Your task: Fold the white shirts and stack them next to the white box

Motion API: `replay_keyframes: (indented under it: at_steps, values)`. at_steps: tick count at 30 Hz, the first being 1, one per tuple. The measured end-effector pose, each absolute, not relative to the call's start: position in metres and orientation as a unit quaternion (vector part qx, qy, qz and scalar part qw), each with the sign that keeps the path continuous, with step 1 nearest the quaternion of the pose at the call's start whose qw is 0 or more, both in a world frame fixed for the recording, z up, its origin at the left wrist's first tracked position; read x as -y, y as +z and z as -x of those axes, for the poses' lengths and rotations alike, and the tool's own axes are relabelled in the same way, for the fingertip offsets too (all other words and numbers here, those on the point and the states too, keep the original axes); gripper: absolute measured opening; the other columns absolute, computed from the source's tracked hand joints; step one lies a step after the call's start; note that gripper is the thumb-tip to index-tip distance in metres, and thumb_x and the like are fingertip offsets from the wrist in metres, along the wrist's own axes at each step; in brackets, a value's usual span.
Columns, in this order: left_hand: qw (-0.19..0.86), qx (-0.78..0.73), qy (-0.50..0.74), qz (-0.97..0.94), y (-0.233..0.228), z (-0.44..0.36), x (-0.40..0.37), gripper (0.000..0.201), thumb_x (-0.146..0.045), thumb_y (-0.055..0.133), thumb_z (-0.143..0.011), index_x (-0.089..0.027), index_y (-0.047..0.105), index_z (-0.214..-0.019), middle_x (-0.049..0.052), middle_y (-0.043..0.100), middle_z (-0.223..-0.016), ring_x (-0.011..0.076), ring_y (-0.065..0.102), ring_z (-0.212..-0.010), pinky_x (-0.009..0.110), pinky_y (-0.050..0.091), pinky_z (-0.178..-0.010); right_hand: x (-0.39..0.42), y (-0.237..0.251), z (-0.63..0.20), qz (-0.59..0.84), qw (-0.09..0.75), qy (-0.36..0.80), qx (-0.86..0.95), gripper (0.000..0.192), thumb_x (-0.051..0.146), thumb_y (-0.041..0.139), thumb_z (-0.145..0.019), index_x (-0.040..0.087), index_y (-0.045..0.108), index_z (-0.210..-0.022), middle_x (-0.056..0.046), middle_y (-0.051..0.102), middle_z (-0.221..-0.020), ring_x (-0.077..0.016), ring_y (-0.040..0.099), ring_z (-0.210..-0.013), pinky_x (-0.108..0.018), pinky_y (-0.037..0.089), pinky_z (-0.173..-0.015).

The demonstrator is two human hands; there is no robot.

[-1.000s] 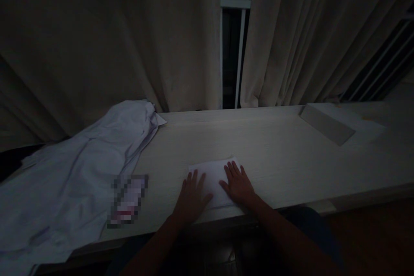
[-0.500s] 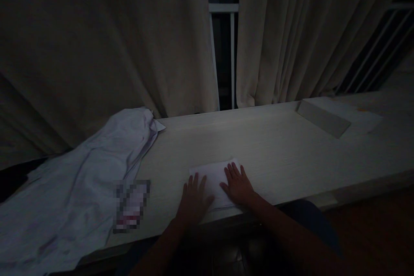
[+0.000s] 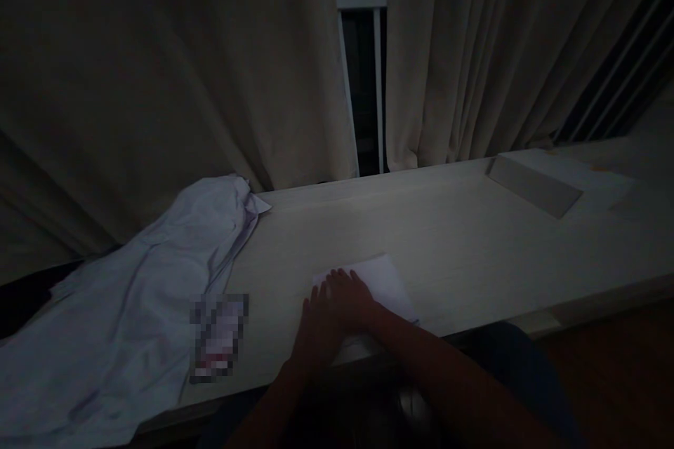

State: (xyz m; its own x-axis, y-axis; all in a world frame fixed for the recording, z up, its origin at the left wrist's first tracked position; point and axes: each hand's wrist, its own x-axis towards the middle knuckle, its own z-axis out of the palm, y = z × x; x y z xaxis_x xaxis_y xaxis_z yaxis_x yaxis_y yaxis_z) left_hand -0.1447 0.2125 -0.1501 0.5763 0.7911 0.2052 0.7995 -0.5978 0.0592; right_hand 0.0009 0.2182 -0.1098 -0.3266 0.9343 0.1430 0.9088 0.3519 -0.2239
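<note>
1. The white sheet of paper [image 3: 382, 280] lies flat on the pale wooden desk [image 3: 474, 245], close to the desk's near edge and roughly at its middle.
2. Your right hand [image 3: 350, 298] rests palm down on the paper's left part, fingers stretched out flat, gripping nothing.
3. Your left hand [image 3: 319, 326] sits just left of the right one, touching it, at the paper's near left corner; its fingers lie flat too, pressing rather than pinching.
4. Left of the paper, a small blurred-out item [image 3: 218, 333] lies on the desk.
5. Further left of the paper, a pale crumpled shirt [image 3: 142, 295] drapes over the desk's end.
6. Far right of the paper, a flat grey box [image 3: 531, 186] lies near the desk's back edge.
7. Behind the desk hang beige curtains [image 3: 210, 63], parted above the paper onto a white window frame [image 3: 376, 77].
</note>
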Motion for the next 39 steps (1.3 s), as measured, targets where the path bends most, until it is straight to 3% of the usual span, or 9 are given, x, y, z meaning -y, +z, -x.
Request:
replay_keyframes:
  at_steps: [3, 7, 14, 17, 20, 23, 28, 39]
  values:
    - [0.011, 0.462, -0.111, 0.880, -0.152, 0.147, -0.212, 0.078, -0.064, 0.035, -0.087, -0.022, 0.019, -0.151, 0.013, 0.013, -0.159, 0.0353, 0.009, -0.146, 0.057, 0.018, -0.112, -0.210, -0.113, -0.054, 0.613, 0.117, 0.053, 0.780, 0.069, 0.057, 0.020, -0.097, 0.010, 0.038, -0.145, -0.015, 0.032, -0.152, -0.0285, 0.025, -0.141, -0.048, 0.015, -0.115]
    - [0.008, 0.460, -0.115, 0.880, -0.155, 0.148, -0.213, 0.078, -0.066, 0.034, -0.087, -0.025, 0.017, -0.151, 0.013, 0.011, -0.160, 0.0350, 0.008, -0.146, 0.057, 0.018, -0.113, -0.196, -0.118, -0.110, 0.659, 0.118, 0.039, 0.741, 0.072, 0.060, 0.014, -0.096, 0.012, 0.032, -0.148, -0.011, 0.025, -0.155, -0.0260, 0.013, -0.145, -0.047, 0.006, -0.117]
    - [-0.002, 0.466, -0.089, 0.880, -0.151, 0.148, -0.216, 0.080, -0.069, 0.032, -0.086, -0.024, 0.020, -0.151, 0.013, 0.012, -0.159, 0.0363, 0.011, -0.145, 0.059, 0.021, -0.110, -0.191, -0.127, -0.108, 0.684, 0.139, 0.024, 0.716, 0.072, 0.059, 0.013, -0.096, 0.013, 0.030, -0.149, -0.009, 0.018, -0.157, -0.0246, 0.004, -0.146, -0.047, 0.006, -0.117]
    - [-0.017, 0.484, -0.049, 0.873, -0.133, 0.141, -0.226, 0.079, -0.072, 0.029, -0.084, -0.024, 0.033, -0.146, 0.015, 0.027, -0.155, 0.0395, 0.024, -0.141, 0.064, 0.023, -0.107, -0.190, -0.127, -0.107, 0.683, 0.145, 0.017, 0.716, 0.072, 0.058, 0.012, -0.097, 0.013, 0.031, -0.149, -0.009, 0.019, -0.157, -0.0244, 0.005, -0.146, -0.048, 0.006, -0.117]
    - [0.010, 0.479, -0.066, 0.875, -0.115, 0.130, -0.242, 0.075, -0.068, 0.023, -0.088, -0.017, 0.046, -0.138, 0.016, 0.036, -0.151, 0.0354, 0.025, -0.142, 0.058, 0.020, -0.111, -0.190, -0.126, -0.108, 0.682, 0.145, 0.011, 0.716, 0.071, 0.058, 0.012, -0.097, 0.013, 0.032, -0.148, -0.009, 0.019, -0.157, -0.0248, 0.004, -0.146, -0.048, 0.006, -0.117]
    - [0.006, 0.465, -0.082, 0.882, -0.116, 0.126, -0.253, 0.077, -0.064, 0.021, -0.090, -0.011, 0.039, -0.142, 0.016, 0.029, -0.154, 0.0300, 0.021, -0.144, 0.050, 0.020, -0.114, -0.190, -0.126, -0.109, 0.681, 0.144, 0.013, 0.718, 0.071, 0.057, 0.012, -0.097, 0.012, 0.032, -0.148, -0.009, 0.020, -0.157, -0.0249, 0.005, -0.146, -0.048, 0.006, -0.117]
    - [-0.002, 0.495, -0.119, 0.861, -0.149, 0.132, -0.253, 0.079, -0.063, 0.022, -0.091, -0.009, 0.022, -0.149, 0.018, 0.021, -0.156, 0.0296, 0.018, -0.145, 0.050, 0.021, -0.114, -0.190, -0.127, -0.109, 0.681, 0.142, 0.017, 0.719, 0.070, 0.058, 0.012, -0.097, 0.014, 0.030, -0.149, -0.008, 0.018, -0.157, -0.0244, 0.003, -0.146, -0.048, 0.007, -0.117]
    - [0.020, 0.499, -0.128, 0.857, -0.153, 0.141, -0.232, 0.076, -0.061, 0.026, -0.091, -0.011, 0.025, -0.148, 0.018, 0.023, -0.156, 0.0308, 0.017, -0.145, 0.052, 0.020, -0.114, -0.148, -0.112, -0.105, 0.630, 0.145, 0.011, 0.763, 0.064, 0.054, 0.025, -0.098, 0.017, 0.027, -0.150, -0.009, 0.024, -0.156, -0.0257, 0.009, -0.146, -0.053, 0.005, -0.117]
